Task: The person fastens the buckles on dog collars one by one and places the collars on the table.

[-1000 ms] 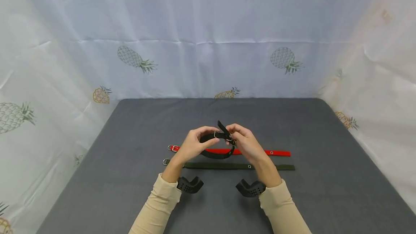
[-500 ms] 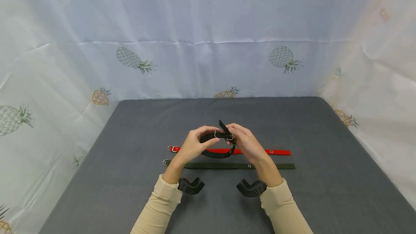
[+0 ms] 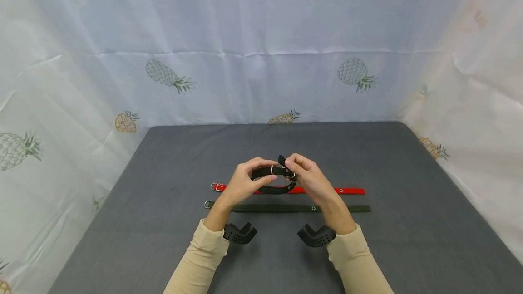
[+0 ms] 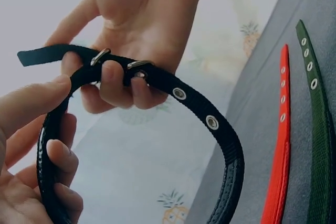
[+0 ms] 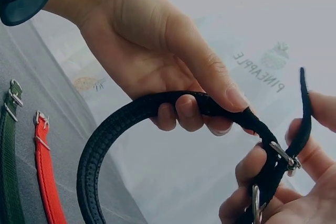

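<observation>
Tip of black collar dipped; right hand seemingly pinches it, left hand grips collar

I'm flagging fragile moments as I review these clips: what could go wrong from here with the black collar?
The strap end might slip back out of the buckle if the right hand loosens its pinch; I can't tell whether it's fastened. The left hand helps hold up the black collar, so a slip there could twist it. Lowered carelessly, it might nudge the red collar or green collar on the table.
</observation>
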{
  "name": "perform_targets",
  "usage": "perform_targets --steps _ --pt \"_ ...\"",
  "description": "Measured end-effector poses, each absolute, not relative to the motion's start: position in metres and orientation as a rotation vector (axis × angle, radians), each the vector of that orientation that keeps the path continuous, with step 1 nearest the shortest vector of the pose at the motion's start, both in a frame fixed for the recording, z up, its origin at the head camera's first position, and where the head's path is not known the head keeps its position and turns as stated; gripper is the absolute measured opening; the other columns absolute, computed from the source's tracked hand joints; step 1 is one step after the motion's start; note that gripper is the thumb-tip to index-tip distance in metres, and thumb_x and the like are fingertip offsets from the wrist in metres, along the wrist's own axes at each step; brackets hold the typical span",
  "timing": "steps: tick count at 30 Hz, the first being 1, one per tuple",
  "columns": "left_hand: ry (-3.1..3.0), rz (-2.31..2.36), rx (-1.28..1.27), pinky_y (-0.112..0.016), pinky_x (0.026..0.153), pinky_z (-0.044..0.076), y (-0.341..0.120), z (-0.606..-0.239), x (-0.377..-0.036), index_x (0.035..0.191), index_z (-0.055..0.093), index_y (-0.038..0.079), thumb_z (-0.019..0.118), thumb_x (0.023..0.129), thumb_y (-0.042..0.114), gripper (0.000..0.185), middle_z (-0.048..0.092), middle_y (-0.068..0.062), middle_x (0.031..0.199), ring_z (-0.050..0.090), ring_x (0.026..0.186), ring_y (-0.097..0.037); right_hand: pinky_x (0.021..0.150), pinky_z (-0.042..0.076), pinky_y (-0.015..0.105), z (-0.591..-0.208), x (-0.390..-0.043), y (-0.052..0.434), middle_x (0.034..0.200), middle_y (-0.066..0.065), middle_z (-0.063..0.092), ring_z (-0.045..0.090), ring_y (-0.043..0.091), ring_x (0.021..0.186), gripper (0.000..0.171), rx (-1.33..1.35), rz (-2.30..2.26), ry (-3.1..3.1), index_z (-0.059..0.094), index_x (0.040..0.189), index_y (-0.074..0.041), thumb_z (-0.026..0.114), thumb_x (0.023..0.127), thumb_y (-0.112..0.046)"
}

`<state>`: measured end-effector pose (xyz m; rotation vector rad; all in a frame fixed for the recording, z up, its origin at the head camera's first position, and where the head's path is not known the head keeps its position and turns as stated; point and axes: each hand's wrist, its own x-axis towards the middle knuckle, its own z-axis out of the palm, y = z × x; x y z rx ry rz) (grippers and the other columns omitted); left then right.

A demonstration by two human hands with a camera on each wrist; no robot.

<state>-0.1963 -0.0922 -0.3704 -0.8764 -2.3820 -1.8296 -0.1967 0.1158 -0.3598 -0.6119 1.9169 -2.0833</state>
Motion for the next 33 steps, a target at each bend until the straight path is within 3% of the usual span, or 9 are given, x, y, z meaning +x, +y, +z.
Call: perform_targets --steps 3,10,16,23,29,33 --pt "-2.369 -1.816 -0.868 -0.023 0.077 0.055 -0.0931 -0.3706 -0.1959 0.119 0.066 0.004 0.071 0.087 0.01 0.033 0.066 -0.017 0.113 0.064 0.094 -0.017 0.079 0.048 0.022 -0.3599 -0.1967 0.1151 0.096 -0.011 0.054 0.05 0.009 0.089 0.02 -0.66 -2.118 1.912 0.057 0.083 -0.021 0.05 0.101 -0.022" --pt "-2.337 -1.823 -0.856 -0.018 0.075 0.054 -0.0917 -0.3695 -0.1949 0.114 0.067 0.002 0.072 0.086 0.008 0.029 0.066 -0.017 0.111 0.061 0.089 0.002 0.077 0.05 0.023 -0.3601 -0.1963 0.1145 0.093 -0.009 0.054 0.05 0.01 0.089 0.02 -0.753 -2.155 1.922 0.057 0.081 -0.019 0.052 0.099 -0.014" --pt "-2.338 -1.767 -0.884 -0.019 0.076 0.053 -0.0913 -0.3698 -0.1948 0.113 0.068 0.003 0.071 0.086 0.009 0.028 0.066 -0.016 0.109 0.059 0.089 0.001 0.078 0.049 0.027 -0.3618 -0.1967 0.1138 0.087 -0.008 0.051 0.051 0.012 0.083 0.023 -0.811 -2.146 1.93 0.055 0.077 -0.018 0.053 0.097 -0.007" --pt "-2.346 -1.696 -0.911 -0.02 0.079 0.053 -0.091 -0.3693 -0.1936 0.113 0.068 0.004 0.071 0.086 0.01 0.028 0.067 -0.014 0.107 0.061 0.093 -0.008 0.076 0.05 0.028 -0.3615 -0.1957 0.1133 0.083 -0.008 0.05 0.053 0.015 0.075 0.024 -0.824 -2.115 1.948 0.053 0.074 -0.014 0.052 0.096 -0.005" --pt "-2.345 -1.674 -0.94 -0.027 0.083 0.055 -0.0921 -0.3703 -0.1939 0.115 0.069 0.003 0.07 0.086 0.009 0.029 0.069 -0.015 0.108 0.064 0.099 -0.028 0.076 0.049 0.032 -0.3612 -0.1954 0.1138 0.083 -0.007 0.051 0.053 0.018 0.072 0.023 -0.812 -2.081 1.982 0.052 0.074 -0.013 0.053 0.096 -0.006" --pt "-2.331 -1.661 -0.971 -0.028 0.086 0.056 -0.092 -0.3715 -0.1951 0.116 0.068 0.002 0.069 0.087 0.009 0.03 0.069 -0.015 0.108 0.064 0.101 -0.03 0.076 0.049 0.031 -0.3612 -0.1956 0.1143 0.082 -0.007 0.05 0.054 0.018 0.071 0.024 -0.812 -2.064 2.001 0.051 0.074 -0.013 0.053 0.096 -0.006"
